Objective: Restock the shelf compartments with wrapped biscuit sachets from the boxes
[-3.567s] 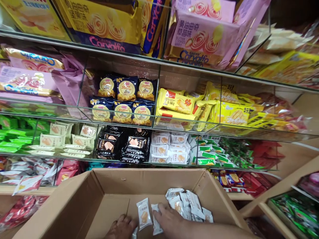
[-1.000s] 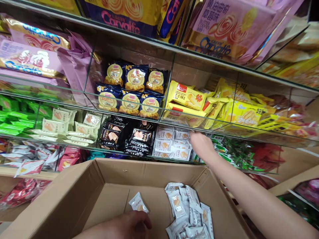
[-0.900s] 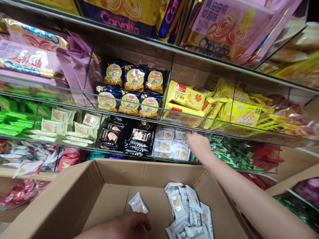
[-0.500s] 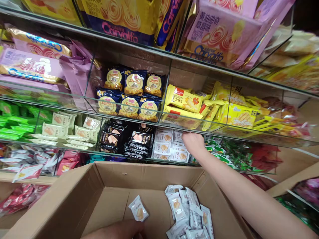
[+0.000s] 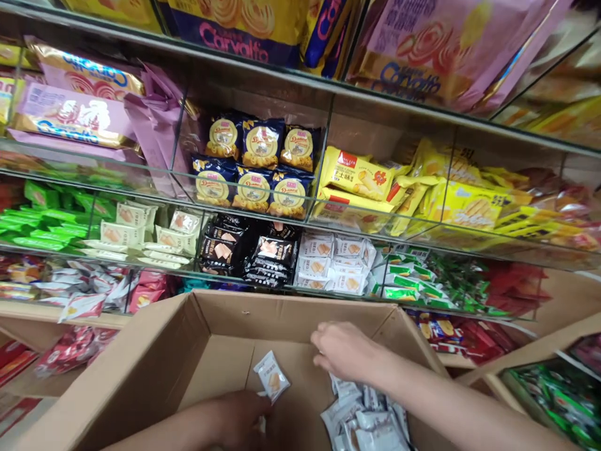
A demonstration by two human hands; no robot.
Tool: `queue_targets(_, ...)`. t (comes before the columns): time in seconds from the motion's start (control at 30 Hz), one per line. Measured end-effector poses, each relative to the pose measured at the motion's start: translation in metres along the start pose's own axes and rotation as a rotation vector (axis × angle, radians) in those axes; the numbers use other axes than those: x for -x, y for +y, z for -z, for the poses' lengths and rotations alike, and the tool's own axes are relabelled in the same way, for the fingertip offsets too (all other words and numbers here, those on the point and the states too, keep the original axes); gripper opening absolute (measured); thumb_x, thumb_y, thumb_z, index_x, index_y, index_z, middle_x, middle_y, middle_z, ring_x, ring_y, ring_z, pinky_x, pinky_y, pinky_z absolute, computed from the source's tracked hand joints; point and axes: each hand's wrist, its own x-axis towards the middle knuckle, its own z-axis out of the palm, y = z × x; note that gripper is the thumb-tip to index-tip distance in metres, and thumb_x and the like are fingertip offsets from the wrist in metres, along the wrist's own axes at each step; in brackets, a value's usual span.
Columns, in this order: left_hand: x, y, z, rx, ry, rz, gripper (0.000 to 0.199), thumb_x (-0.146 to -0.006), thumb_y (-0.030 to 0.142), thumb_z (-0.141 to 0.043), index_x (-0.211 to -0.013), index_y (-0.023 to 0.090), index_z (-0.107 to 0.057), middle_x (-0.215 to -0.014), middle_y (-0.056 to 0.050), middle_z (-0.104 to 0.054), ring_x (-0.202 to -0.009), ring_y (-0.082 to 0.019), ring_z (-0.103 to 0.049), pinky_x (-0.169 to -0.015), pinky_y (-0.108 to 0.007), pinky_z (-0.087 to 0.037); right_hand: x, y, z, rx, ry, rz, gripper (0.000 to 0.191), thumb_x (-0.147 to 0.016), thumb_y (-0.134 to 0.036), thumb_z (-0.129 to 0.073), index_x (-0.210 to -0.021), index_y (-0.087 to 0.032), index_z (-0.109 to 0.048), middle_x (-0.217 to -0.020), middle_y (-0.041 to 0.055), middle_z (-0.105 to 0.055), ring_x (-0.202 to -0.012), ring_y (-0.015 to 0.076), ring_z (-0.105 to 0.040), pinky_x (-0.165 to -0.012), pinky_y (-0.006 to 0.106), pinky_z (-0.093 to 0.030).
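Leaving the shelf, the right hand hovers loosely curled over white packets, hold unclear.

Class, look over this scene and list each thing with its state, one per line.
Box, open at the top
Lone packet, lying face up in the box
Pile, jumbled, partly hidden
Left hand, beside the lone packet, grip unclear
Right hand, curled above the pile, grip unclear
Shelf's white packets, stacked
Black packets, stacked
Blue packets, in two rows
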Motion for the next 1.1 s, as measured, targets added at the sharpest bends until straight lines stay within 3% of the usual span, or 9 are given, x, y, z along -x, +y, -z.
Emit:
queue_targets(0.07,-0.003,-0.005,-0.002,-0.077,-0.014,0.007,0.028,-0.065,0.025,-0.047,-0.089,0.021,-0.061,-0.085,-0.007,-0.064,-0.076,-0.026,-0.059,-0.064,-0.035,-0.044,-0.009,-0.012,-0.029,-0.09,-0.207,0.004,0.025,-0.066,-0.034,-0.06,-0.08,-0.013,-0.061,-0.078,0.0084,-0.06,-0.075,0.0203,-0.058,-0.064,0.026,-0.043)
queue_targets(0.13,-0.006,-0.01,-0.004,-0.107,-0.03,0.035,0.027,-0.065,0.026,-0.047,-0.087,0.02,-0.061,-0.082,-0.007,-0.064,-0.074,-0.025,-0.059,-0.063,-0.035,-0.044,-0.018,-0.016,-0.057,-0.134,-0.31,-0.059,0.028,-0.06,-0.029,-0.065,-0.082,-0.011,-0.061,-0.083,0.01,-0.06,-0.08,0.0214,-0.057,-0.067,0.025,-0.042)
queue_targets(0.23,-0.009,-0.016,-0.002,-0.126,-0.045,0.047,0.027,-0.065,0.03,-0.049,-0.088,0.02,-0.061,-0.081,-0.007,-0.063,-0.074,-0.025,-0.058,-0.064,-0.034,-0.044,-0.024,-0.011,-0.088,-0.122,-0.288,-0.173,0.027,-0.066,-0.009,-0.055,-0.092,-0.01,-0.057,-0.096,0.0134,-0.056,-0.087,0.0227,-0.055,-0.072,0.028,-0.041)
queue_targets(0.33,-0.011,-0.018,0.002,-0.135,-0.042,0.044,0.032,-0.066,0.032,-0.05,-0.094,0.02,-0.059,-0.086,-0.008,-0.063,-0.078,-0.027,-0.058,-0.067,-0.036,-0.044,-0.024,-0.007,-0.102,-0.1,-0.258,-0.27,0.038,-0.068,0.002,-0.041,-0.101,-0.013,-0.052,-0.106,0.0138,-0.049,-0.092,0.0241,-0.052,-0.073,0.032,-0.04)
queue_targets(0.5,-0.012,-0.021,0.009,-0.143,-0.047,0.036,0.031,-0.067,0.029,-0.049,-0.096,0.021,-0.058,-0.09,-0.007,-0.063,-0.081,-0.026,-0.058,-0.07,-0.036,-0.043,-0.022,-0.007,-0.097,-0.121,-0.302,-0.312,0.038,-0.07,0.002,-0.035,-0.097,-0.016,-0.053,-0.108,0.0115,-0.047,-0.089,0.0219,-0.053,-0.069,0.03,-0.041)
queue_targets(0.63,-0.012,-0.02,0.014,-0.128,-0.046,0.031,0.03,-0.069,0.029,-0.048,-0.097,0.022,-0.057,-0.093,-0.006,-0.062,-0.083,-0.024,-0.057,-0.072,-0.034,-0.043,-0.024,0.003,-0.087,-0.156,-0.408,-0.232,0.036,-0.064,-0.004,-0.048,-0.097,-0.016,-0.056,-0.107,0.0108,-0.052,-0.09,0.0217,-0.054,-0.069,0.027,-0.042)
queue_targets(0.8,-0.011,-0.016,0.018,-0.091,-0.03,0.023,0.031,-0.069,0.029,-0.049,-0.098,0.022,-0.056,-0.1,-0.006,-0.06,-0.091,-0.022,-0.055,-0.078,-0.032,-0.041,-0.027,0.017,-0.09,-0.155,-0.582,-0.141,0.03,-0.05,0.001,-0.058,-0.079,-0.005,-0.064,-0.082,0.0143,-0.064,-0.08,0.0232,-0.059,-0.064,0.024,-0.042)
queue_targets(0.97,-0.01,-0.01,0.019,-0.047,0.009,0.037,0.033,-0.07,0.033,-0.047,-0.1,0.023,-0.055,-0.1,-0.006,-0.059,-0.09,-0.022,-0.055,-0.077,-0.031,-0.041,-0.027,0.017,-0.081,-0.162,-0.499,-0.13,0.025,-0.061,-0.003,-0.05,-0.082,-0.008,-0.064,-0.087,0.0133,-0.065,-0.081,0.0206,-0.06,-0.064,0.023,-0.043)
queue_targets(1.1,-0.01,-0.007,0.018,-0.012,0.042,0.027,0.033,-0.072,0.034,-0.046,-0.101,0.024,-0.053,-0.095,-0.003,-0.061,-0.085,-0.019,-0.057,-0.073,-0.026,-0.042,-0.025,0.015,-0.069,-0.157,-0.45,-0.149,0.026,-0.062,-0.002,-0.051,-0.083,-0.01,-0.064,-0.087,0.0124,-0.065,-0.082,0.0198,-0.06,-0.069,0.024,-0.044)
